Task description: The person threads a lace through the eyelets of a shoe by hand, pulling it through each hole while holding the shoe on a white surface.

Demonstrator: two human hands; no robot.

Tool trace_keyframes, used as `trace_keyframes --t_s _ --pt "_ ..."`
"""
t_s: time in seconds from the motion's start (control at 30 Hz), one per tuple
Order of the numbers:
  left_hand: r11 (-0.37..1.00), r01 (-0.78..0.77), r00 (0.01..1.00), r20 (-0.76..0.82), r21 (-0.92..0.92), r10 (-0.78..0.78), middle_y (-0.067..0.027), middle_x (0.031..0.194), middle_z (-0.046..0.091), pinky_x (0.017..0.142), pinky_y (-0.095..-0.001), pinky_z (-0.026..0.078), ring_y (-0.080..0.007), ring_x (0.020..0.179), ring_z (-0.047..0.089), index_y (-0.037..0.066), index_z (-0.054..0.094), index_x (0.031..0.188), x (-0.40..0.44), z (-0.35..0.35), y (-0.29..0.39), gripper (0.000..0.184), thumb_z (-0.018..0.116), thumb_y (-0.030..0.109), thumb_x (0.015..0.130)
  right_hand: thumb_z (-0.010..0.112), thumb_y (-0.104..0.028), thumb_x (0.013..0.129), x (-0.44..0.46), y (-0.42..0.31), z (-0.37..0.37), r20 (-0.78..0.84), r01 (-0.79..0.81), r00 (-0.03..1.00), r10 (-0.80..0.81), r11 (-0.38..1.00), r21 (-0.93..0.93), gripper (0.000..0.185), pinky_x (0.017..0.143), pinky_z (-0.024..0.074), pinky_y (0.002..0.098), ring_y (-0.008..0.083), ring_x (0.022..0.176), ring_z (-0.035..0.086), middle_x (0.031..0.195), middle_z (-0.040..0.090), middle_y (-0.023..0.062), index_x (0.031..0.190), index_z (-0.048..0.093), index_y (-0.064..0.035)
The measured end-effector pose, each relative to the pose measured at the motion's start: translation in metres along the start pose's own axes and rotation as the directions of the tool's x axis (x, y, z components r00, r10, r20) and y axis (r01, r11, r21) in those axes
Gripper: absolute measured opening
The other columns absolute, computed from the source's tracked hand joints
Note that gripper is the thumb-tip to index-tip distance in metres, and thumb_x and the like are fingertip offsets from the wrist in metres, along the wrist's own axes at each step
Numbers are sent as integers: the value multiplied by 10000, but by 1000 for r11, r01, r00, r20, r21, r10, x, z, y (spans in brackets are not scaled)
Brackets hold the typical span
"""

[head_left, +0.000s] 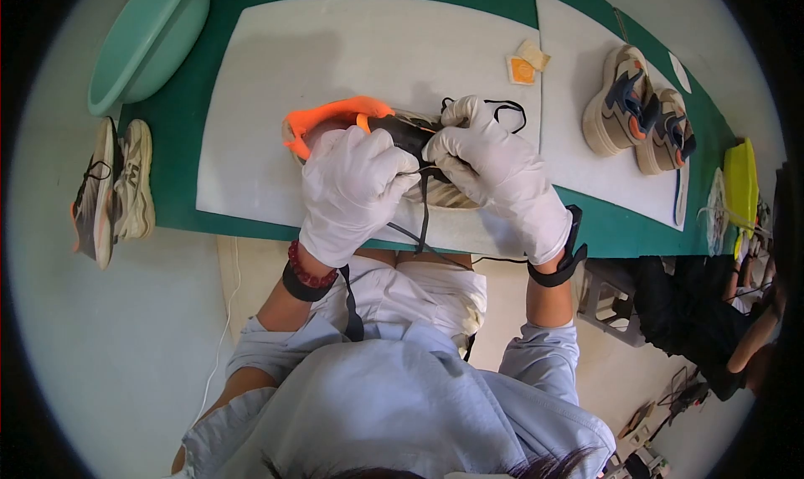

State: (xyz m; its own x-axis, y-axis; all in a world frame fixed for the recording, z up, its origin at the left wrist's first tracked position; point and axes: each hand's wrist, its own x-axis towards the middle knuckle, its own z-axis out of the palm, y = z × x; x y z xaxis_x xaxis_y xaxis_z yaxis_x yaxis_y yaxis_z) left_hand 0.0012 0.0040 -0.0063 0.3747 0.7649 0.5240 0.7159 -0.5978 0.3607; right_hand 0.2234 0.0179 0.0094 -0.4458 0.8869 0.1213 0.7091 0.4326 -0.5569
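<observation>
A shoe with an orange collar [339, 110] and a black tongue lies sideways on the white board [276, 69]. Both of my hands wear white gloves and are over it. My left hand [352, 182] is closed at the near side of the tongue, its fingertips pinching the black lace [424, 207]. My right hand [490, 157] is closed over the toe side, fingers pressed together on the lace too. A lace loop stands out beyond my right hand, and loose ends hang over the table's front edge. The gloves cover much of the shoe's middle.
Two blue and beige shoes [621, 102] stand on a second white board [574, 77] at the right. Small orange and cream packets [521, 70] lie between the boards. At the left are a green basin [155, 43] and another pair of shoes [134, 177]. A person [695, 311] sits at the right.
</observation>
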Motion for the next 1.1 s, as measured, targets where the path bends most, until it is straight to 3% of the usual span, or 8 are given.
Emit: trace_keyframes --t_s 0.1,0.17,0.23,0.33,0.63,0.83,1.1 --pt "1000 10 1000 5 0 -10 18 772 575 765 -396 461 -229 777 599 198 761 851 0 1 -1 193 899 209 715 746 -36 919 -2 -7 0 -31 -105 994 106 994 32 137 808 583 363 306 968 706 1145 637 116 1045 701 -66" --pt "1000 15 1000 8 -8 -15 15 773 577 758 -398 462 -234 778 599 200 768 857 0 -2 1 196 898 207 710 730 -31 943 -2 -2 2 -99 -34 994 42 996 85 111 783 589 367 298 946 717 1127 632 127 1038 677 -51" --pt "1000 16 1000 10 -15 -16 12 774 578 751 -400 462 -239 778 599 202 774 863 0 -3 0 202 896 203 703 722 -33 970 0 13 11 -225 170 964 -141 979 116 84 777 592 374 291 959 720 1117 638 132 1038 677 -54" --pt "1000 -2 1000 -2 -21 2 8 774 577 741 -400 463 -244 777 598 200 780 869 0 -3 -1 211 894 195 692 724 -72 1007 1 13 14 -326 172 934 -143 983 61 65 790 592 382 304 966 716 1114 641 134 1057 687 -55" --pt "1000 -15 1000 -6 -7 14 13 780 563 747 -394 458 -229 778 592 205 759 857 1 -2 1 205 883 194 694 749 -134 1009 2 12 14 -317 79 947 -57 995 56 116 791 587 395 345 966 701 1111 652 137 1079 691 -62" --pt "999 -14 1000 -2 -31 14 33 800 533 771 -379 452 -200 787 584 227 718 864 0 -2 0 209 860 210 713 726 -71 1017 4 12 16 -423 89 904 -59 995 54 76 795 583 387 353 968 699 1087 641 144 1050 662 -50" --pt "999 -25 999 -27 -31 24 36 809 535 788 -377 461 -198 797 586 227 725 861 0 -3 0 200 858 205 713 684 -16 1027 4 9 17 -434 74 899 -48 996 43 64 813 570 398 368 942 681 1088 626 183 1047 624 -6"
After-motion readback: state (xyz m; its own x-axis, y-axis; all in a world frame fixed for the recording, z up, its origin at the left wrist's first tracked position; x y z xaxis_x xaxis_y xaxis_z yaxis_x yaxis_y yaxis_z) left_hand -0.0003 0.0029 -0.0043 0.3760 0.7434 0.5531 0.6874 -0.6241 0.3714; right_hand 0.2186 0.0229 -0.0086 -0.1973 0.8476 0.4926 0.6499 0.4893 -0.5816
